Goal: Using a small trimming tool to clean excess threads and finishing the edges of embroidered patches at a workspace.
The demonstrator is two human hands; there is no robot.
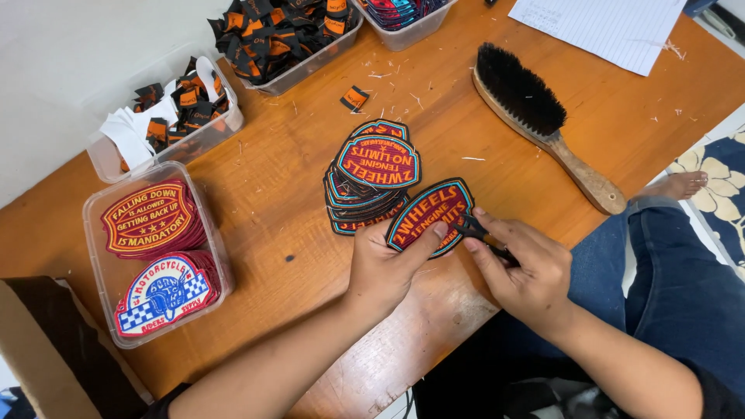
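Observation:
My left hand (384,268) pinches a maroon embroidered patch (425,211) with orange lettering and a teal border, held just above the wooden table (279,194). At the patch's right edge, my right hand (521,264) grips small black snips (475,230) whose tip touches the border. Just beyond both hands, on the table, lies a fanned stack of matching patches (369,174).
A clear tub (105,256) at left holds red and blue-white patches. Tubs of black-orange labels (178,109) (283,35) sit at the back. A black-bristled wooden brush (539,116) and lined paper (605,27) lie at right. My jeans-clad leg (675,279) is beside the table.

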